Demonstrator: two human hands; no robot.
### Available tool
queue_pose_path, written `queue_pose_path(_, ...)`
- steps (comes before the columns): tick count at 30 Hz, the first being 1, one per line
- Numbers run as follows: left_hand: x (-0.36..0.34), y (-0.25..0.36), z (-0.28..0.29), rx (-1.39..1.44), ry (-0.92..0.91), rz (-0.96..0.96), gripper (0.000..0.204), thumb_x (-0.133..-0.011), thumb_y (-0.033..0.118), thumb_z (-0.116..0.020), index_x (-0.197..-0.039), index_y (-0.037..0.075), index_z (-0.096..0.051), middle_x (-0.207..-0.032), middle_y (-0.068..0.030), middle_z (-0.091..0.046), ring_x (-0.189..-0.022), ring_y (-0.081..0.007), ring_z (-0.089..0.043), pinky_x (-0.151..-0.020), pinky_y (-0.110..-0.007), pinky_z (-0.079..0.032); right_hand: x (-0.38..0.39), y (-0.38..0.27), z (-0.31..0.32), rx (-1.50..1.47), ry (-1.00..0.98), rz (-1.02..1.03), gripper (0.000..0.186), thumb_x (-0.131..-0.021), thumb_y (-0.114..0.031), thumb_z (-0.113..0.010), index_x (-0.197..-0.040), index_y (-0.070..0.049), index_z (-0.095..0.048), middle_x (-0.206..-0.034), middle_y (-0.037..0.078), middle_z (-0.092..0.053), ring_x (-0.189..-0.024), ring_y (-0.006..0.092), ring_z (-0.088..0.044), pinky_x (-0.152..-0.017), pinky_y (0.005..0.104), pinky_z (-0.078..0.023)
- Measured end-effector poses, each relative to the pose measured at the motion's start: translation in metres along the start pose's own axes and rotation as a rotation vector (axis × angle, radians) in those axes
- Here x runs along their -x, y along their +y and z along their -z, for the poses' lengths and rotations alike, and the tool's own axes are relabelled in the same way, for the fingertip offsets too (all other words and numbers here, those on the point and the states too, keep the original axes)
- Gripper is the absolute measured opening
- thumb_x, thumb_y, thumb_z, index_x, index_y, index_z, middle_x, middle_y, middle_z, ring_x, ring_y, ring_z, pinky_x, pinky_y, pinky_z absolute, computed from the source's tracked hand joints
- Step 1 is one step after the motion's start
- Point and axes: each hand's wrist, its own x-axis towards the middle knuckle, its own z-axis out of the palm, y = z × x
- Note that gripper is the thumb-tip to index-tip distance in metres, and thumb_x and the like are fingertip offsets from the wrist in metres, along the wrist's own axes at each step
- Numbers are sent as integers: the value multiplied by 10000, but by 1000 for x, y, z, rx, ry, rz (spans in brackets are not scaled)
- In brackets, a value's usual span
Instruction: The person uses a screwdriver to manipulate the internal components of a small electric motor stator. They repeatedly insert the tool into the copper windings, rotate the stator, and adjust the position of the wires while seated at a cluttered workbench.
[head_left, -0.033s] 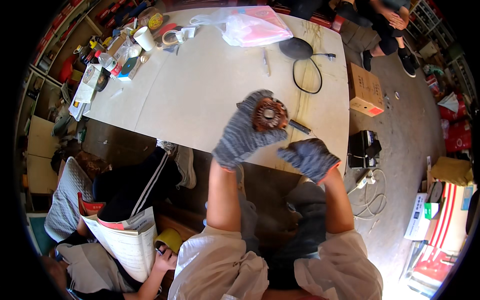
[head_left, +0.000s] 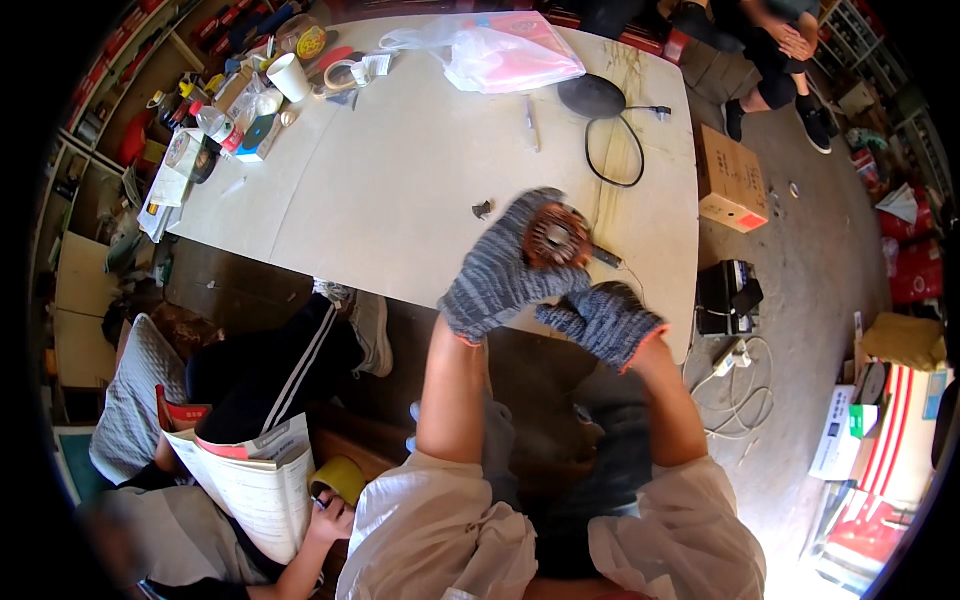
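My left hand [head_left: 500,272], in a grey knitted glove, is closed round a copper-wound motor core [head_left: 557,237]. This round part has a ring of reddish-brown windings and a pale centre, and it is held above the table's near edge. Just below it, my right hand [head_left: 606,322], gloved the same way, has its fingers curled together; whatever they hold is hidden. Beyond the motor core, a black stick-like piece [head_left: 606,256] with a thin wire-like end lies on the table. To the left of my left hand rests a small dark scrap [head_left: 482,210].
The pale table [head_left: 380,200] carries a plastic bag [head_left: 510,55], a black disc with a cable [head_left: 592,97], a white pen [head_left: 531,125], and a paper cup [head_left: 289,77] among bottles. A seated person holds papers [head_left: 265,480] at left. A carton [head_left: 730,180] stands right.
My left hand has shifted right with the motor core, uncovering the small dark scrap. My right hand has moved slightly left, closer to it.
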Motion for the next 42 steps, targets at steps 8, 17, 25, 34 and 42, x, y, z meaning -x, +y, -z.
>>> queue_pose_path(8,-8,2,4,574,223,4,700,-712,178,-761,-1306,47,-414,-1196,-97,-536,-1060,-226,-561,-820,-342,-520,12,29,9,-65,167,-22,372,-875,-395,-529,-739,-66,-636,-620,135,-585,-598,329,-575,-572,433,-442)
queue_pose_path(17,-15,-5,1,955,226,-74,677,-740,119,-642,-1341,29,-346,-1267,-139,-479,-1103,-258,-543,-785,-351,-549,-19,38,-5,7,201,-572,534,-888,-536,-404,-878,-53,-630,-837,173,-646,-786,379,-601,-708,471,-470)
queue_pose_path(25,-14,-21,-8,655,303,-20,683,-726,-10,-579,-1363,40,-336,-1284,-106,-464,-1148,-214,-493,-888,-328,-487,-53,36,-40,-26,127,-754,468,-857,-487,-499,-930,-41,-619,-878,176,-653,-868,353,-614,-774,449,-476)
queue_pose_path(34,-14,-27,-5,419,253,-134,625,-770,-20,-560,-1357,67,-365,-1331,-104,-443,-1200,-229,-461,-932,-347,-458,-44,36,-9,-1175,740,-405,217,-797,-189,-688,-829,11,-610,-665,70,-607,-611,115,-561,-623,265,-463)
queue_pose_path(42,-16,-20,-18,213,175,-198,620,-796,8,-612,-1362,58,-364,-1370,-83,-412,-1229,-202,-425,-1010,-335,-373,-36,-4,18,-596,707,-471,367,-679,-296,-792,-811,-9,-605,-718,91,-629,-641,191,-569,-676,306,-481)
